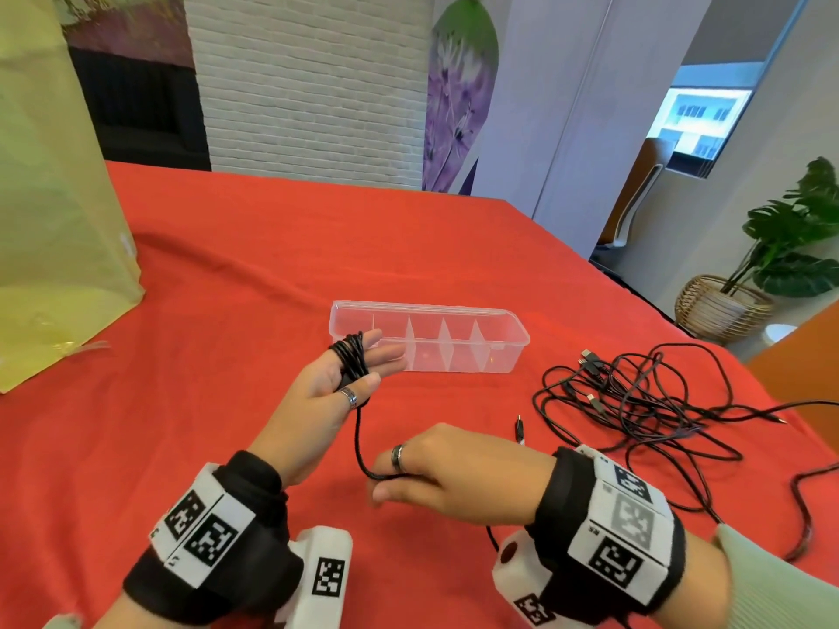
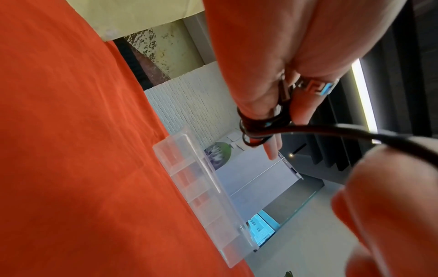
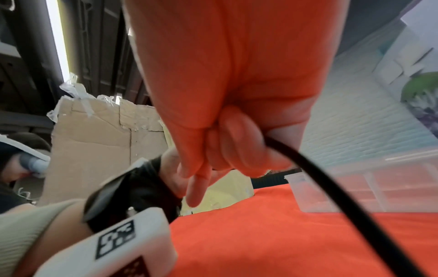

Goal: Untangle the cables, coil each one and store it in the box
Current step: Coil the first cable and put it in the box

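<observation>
Clear open-topped divided box (image 1: pixel 499 356) mid-frame; black cable (image 1: pixel 352 356) wound round left hand (image 1: pixel 331 383) fingers; cable tangle (image 1: pixel 635 401) at right

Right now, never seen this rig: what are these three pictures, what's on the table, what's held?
No robot: a person's two bare hands, with a camera band on each wrist. The head view looks down from the person's head; the other two look along each hand. The left hand has a black cable wound round its fingers, the thumb pinning it. The right hand pinches the same cable's loose run. On the red cloth lie a clear divided box and, to its right, a tangle of black cables.
</observation>
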